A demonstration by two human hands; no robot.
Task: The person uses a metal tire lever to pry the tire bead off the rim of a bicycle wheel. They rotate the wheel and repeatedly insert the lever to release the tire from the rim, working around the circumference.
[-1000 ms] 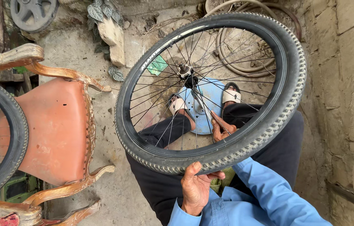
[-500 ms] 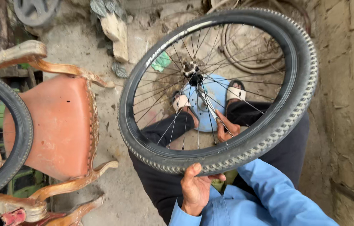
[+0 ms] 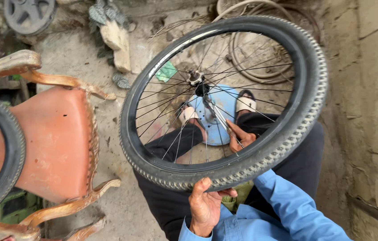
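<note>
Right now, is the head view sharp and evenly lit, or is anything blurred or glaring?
Head view: soft even daylight, no hard shadows; a pale sheen runs along the rim; tyre, spokes and left hand are sharp; the right hand shows through the spokes; wide-lens bending at the edges, as on the chair.

Matt knobbly rubber tyre (image 3: 287,147), thin shiny metal spokes (image 3: 171,107), worn orange leather chair seat (image 3: 55,143), rough concrete floor (image 3: 122,196)
</note>
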